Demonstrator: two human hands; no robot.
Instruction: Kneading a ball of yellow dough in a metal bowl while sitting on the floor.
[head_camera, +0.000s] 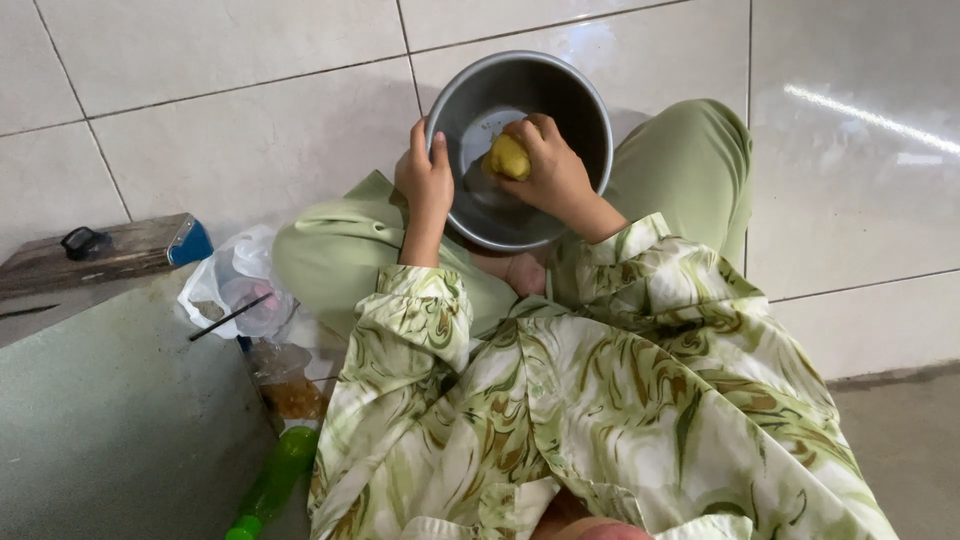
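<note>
A round metal pot (575, 95) rests tilted against my crossed legs on the white tiled floor. My left hand (424, 178) grips the pot's near-left rim, thumb over the edge. Inside the pot, my right hand (550, 175) is closed around a yellow sponge (508, 157), pressed against the inner wall. Both arms wear sleeves of a green and white patterned shirt.
A grey slab (110, 420) lies at the left, with a dark wooden block (110, 250) behind it. Beside my left knee sit a crumpled plastic bag with a cup and black straw (240, 295), a clear packet with brown contents (290, 385) and a green bottle (270, 480).
</note>
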